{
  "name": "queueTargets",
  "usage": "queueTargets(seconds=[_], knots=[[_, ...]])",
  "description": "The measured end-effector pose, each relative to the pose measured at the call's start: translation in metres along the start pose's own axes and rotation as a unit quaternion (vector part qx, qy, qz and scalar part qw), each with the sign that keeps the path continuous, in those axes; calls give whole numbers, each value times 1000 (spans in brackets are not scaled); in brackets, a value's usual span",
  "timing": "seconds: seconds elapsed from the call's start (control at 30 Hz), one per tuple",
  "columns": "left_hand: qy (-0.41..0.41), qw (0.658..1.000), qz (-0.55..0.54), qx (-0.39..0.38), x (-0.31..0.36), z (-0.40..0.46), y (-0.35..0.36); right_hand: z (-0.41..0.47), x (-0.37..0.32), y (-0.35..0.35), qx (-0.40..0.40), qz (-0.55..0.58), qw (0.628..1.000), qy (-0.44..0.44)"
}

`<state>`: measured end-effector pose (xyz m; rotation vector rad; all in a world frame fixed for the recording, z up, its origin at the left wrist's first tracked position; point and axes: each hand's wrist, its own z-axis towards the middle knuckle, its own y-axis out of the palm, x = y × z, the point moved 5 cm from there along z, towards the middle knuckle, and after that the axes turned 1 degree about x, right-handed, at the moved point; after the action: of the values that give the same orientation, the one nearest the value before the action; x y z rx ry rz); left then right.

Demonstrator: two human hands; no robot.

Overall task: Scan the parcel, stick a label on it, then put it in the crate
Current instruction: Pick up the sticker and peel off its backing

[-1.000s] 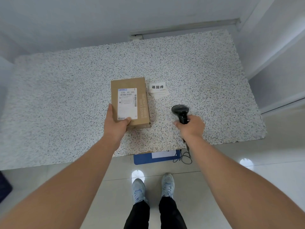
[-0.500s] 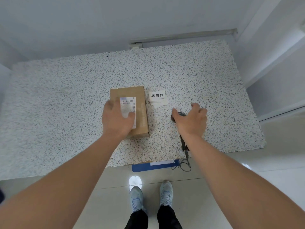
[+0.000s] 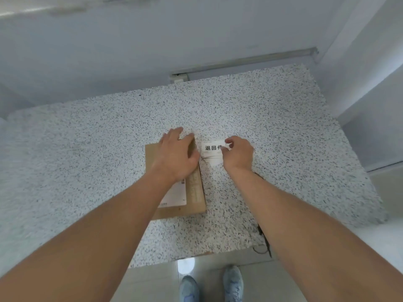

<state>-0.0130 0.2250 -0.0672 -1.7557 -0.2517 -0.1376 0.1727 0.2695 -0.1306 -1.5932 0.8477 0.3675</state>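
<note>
A brown cardboard parcel (image 3: 194,192) with a white shipping slip lies on the speckled table (image 3: 87,149). My left hand (image 3: 176,155) rests flat on its far end, fingers spread. Just right of the parcel lies a small stack of white labels (image 3: 212,149) printed with black characters. My right hand (image 3: 237,154) pinches the right edge of the top label between thumb and fingertips. The scanner is hidden under my right forearm; only its black cable (image 3: 262,240) shows at the table's front edge.
Pale walls close in behind the table and on the right, with a metal rail (image 3: 239,62) along the back. Below the front edge is a tiled floor with my light blue shoes (image 3: 233,284).
My right hand let go of the scanner and moved forward to the label stack, where it now pinches the top label. My left hand slid up to the parcel's far end. The camera moved closer.
</note>
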Motion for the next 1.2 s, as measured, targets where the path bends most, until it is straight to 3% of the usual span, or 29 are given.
queueTargets(seconds=[0.33, 0.63, 0.8, 1.0, 1.1, 1.2], knots=[[13, 1000, -10, 25, 1, 12, 17, 26, 19, 30, 12, 21, 999, 31], [-5, 997, -80, 18, -6, 6, 12, 23, 19, 22, -2, 13, 999, 47], [-9, 998, -58, 2, -11, 2, 9, 16, 9, 3, 30, 22, 999, 38], [-3, 998, -67, -6, -2, -14, -8, -23, -11, -28, 34, 164, 985, 39], [-41, 987, -155, 22, 2, -30, -25, -55, -25, -43, 26, 223, 974, 22], [-100, 951, -290, 40, 1, -50, -43, -78, -41, -55, 15, 244, 970, 1]])
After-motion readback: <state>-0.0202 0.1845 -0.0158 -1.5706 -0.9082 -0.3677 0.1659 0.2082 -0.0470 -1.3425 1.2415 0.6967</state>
